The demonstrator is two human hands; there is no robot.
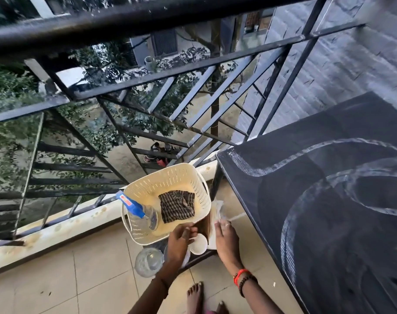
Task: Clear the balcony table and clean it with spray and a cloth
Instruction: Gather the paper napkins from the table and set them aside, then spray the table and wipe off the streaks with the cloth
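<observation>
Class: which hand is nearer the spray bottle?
Left. The left hand is by the basket rim, near the spray bottle; the right hand lies farther, towards the table.

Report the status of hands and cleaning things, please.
Left hand at cardboard, grip unclear; right hand touches papers. Spray bottle and cloth in basket. Table streaked.

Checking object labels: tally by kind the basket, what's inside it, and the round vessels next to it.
Basket: 1
Spray bottle: 1
Checked cloth: 1
Clear bowl: 1
White cup: 1
Total: 5
</observation>
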